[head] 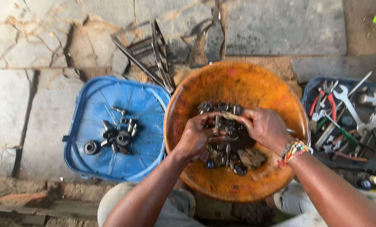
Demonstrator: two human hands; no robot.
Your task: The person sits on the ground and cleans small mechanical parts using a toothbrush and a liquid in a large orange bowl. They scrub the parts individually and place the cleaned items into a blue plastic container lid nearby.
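Metal parts (228, 145): small dark bolts, nuts and bearings piled at the bottom of the orange basin (238, 84), which sits on the stone floor.
Left hand (196, 136): fingers curled in over the pile, closed round a few pieces.
Right hand (263, 128): fingers bent down, pinching something at the top of the pile (which piece, I cannot tell).
Handling: likely hard, heavy for their size and greasy, so slippery; best taken a few at a time in cupped fingers.
Nearby: blue lid (112, 126) with sorted parts, tray of tools (347, 117).
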